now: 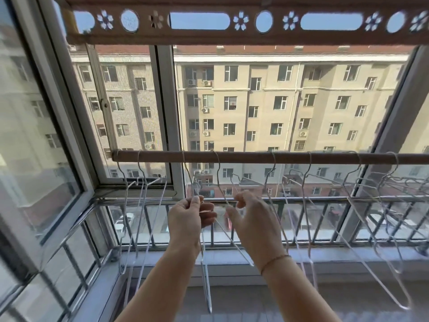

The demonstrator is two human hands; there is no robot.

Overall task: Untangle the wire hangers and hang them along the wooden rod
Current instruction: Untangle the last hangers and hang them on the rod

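Head view, hanger [222,196] between both hands' fingers [206,209]

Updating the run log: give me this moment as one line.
stage: untangling | left hand: pinching hanger wire | right hand: gripping neighbouring hanger | wooden rod: several hangers hooked on | tangle at right end

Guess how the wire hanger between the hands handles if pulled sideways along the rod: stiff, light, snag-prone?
Probably light and springy: the hanger is thin bare wire. It would likely swing rather than slide cleanly, hanging from the rod by one small hook. Snagging looks likely: the left hand and right hand pinch wires that cross close together.
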